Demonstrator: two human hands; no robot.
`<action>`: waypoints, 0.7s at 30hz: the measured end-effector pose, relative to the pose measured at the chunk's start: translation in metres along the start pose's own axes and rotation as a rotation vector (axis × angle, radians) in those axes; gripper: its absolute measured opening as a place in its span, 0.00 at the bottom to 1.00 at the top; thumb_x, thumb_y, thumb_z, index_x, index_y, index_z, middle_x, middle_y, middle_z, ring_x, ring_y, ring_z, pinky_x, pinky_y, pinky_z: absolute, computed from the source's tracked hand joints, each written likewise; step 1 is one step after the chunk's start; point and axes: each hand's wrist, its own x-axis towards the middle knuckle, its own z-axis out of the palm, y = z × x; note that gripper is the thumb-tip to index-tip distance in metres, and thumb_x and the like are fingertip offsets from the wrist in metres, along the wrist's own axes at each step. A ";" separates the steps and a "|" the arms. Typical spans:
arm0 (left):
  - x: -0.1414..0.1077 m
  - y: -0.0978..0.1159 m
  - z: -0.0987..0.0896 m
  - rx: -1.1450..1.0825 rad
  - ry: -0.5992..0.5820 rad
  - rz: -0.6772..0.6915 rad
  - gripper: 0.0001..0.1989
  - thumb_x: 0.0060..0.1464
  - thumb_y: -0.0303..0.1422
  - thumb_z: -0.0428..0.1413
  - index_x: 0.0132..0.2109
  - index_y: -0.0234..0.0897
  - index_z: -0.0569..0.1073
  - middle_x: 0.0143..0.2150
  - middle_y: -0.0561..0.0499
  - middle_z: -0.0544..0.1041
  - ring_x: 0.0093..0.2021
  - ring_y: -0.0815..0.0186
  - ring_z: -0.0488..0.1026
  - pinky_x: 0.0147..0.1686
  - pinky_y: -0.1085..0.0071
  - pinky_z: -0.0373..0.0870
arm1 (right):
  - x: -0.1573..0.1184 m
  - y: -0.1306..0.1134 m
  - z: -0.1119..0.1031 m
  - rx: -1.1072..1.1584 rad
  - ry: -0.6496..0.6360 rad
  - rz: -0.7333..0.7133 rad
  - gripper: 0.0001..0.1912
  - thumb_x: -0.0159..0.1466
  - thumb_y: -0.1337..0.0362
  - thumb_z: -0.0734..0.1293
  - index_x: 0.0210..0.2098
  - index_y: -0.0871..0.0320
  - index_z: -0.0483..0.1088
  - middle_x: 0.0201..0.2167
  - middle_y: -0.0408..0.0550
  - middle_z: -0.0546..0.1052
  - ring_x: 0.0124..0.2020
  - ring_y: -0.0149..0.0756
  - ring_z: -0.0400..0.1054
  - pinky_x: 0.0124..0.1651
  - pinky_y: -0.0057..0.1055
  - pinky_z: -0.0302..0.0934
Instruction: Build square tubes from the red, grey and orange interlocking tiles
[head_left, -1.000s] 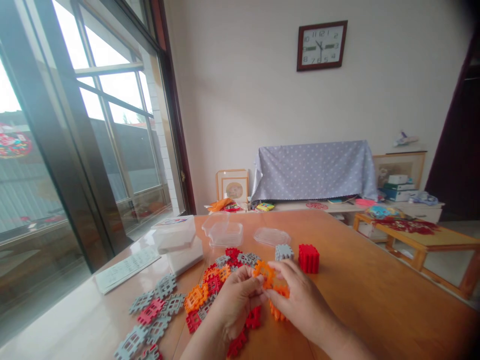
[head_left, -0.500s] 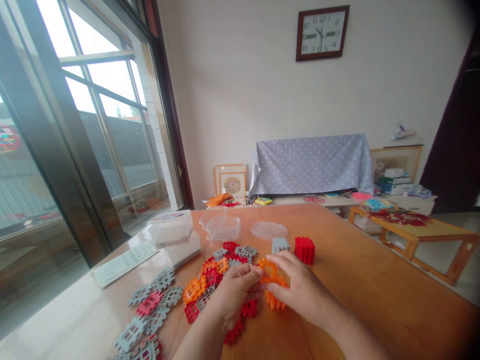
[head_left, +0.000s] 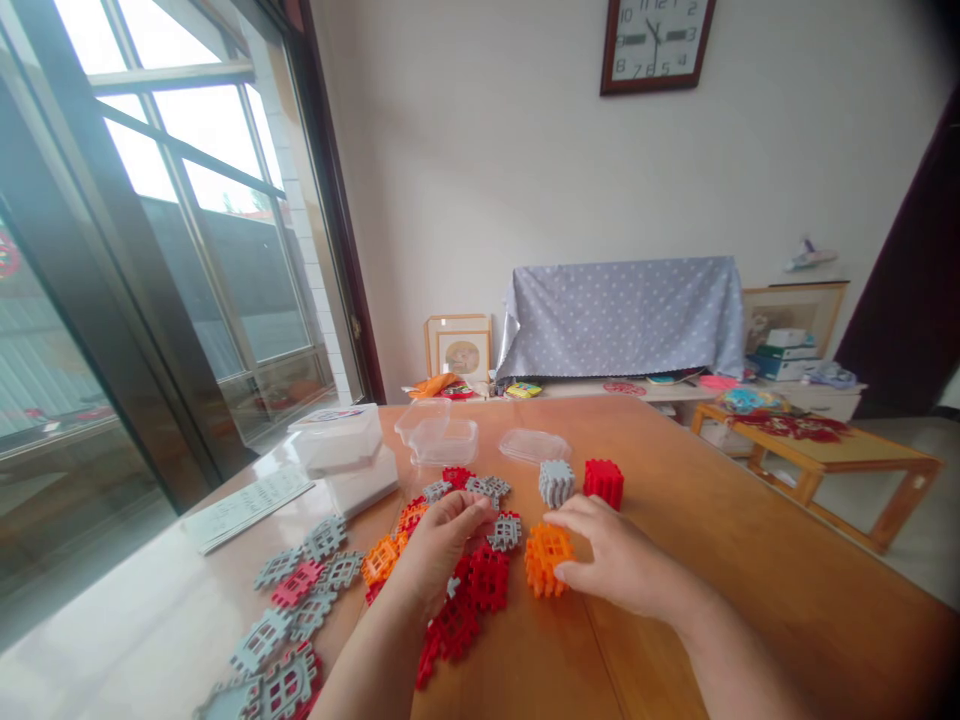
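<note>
My right hand (head_left: 619,555) curls round the right side of a stack of orange interlocking window tiles (head_left: 547,562), thumb low and fingers at the top edge. Over a loose pile of tiles is my left hand (head_left: 450,540), with thumb and fingers pinched together. What lies in that pinch, if anything, is hidden. Under and beside the left hand are red window tiles (head_left: 489,578), a grey tile (head_left: 505,531) and an orange tile (head_left: 382,560). Behind the orange stack stand a grey stack (head_left: 556,484) and a red stack (head_left: 604,484).
More grey tiles (head_left: 259,641) lie spread at the left of the wooden table (head_left: 675,500). Farther back are clear plastic containers (head_left: 442,443), a clear lid (head_left: 534,446), white boxes (head_left: 337,438) and a written sheet (head_left: 247,510). A low table (head_left: 862,460) stands beyond, at right.
My hands have moved apart. The orange tile held between them now sits on the orange stack. My left hand has shifted left over the pile, and the camera has tilted down slightly.
</note>
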 end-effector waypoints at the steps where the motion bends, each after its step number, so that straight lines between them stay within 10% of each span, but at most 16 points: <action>1: 0.000 0.002 -0.001 0.002 0.006 0.003 0.20 0.51 0.48 0.64 0.40 0.36 0.74 0.42 0.45 0.80 0.44 0.61 0.76 0.48 0.66 0.68 | 0.000 0.000 0.001 -0.012 -0.006 0.000 0.27 0.56 0.61 0.72 0.56 0.52 0.74 0.49 0.50 0.75 0.51 0.45 0.68 0.58 0.40 0.61; 11: 0.005 0.009 -0.025 0.101 0.127 0.061 0.20 0.51 0.48 0.62 0.41 0.36 0.74 0.41 0.45 0.80 0.42 0.61 0.76 0.43 0.68 0.67 | -0.001 0.002 -0.002 0.007 -0.002 0.073 0.31 0.58 0.56 0.71 0.60 0.53 0.69 0.55 0.52 0.72 0.56 0.47 0.66 0.61 0.41 0.59; 21: 0.026 -0.004 -0.093 0.724 0.568 0.138 0.16 0.53 0.37 0.53 0.46 0.35 0.75 0.40 0.44 0.80 0.42 0.57 0.76 0.41 0.65 0.67 | 0.011 0.006 0.016 0.007 0.228 0.015 0.15 0.65 0.58 0.64 0.50 0.53 0.73 0.49 0.50 0.76 0.54 0.45 0.69 0.58 0.41 0.62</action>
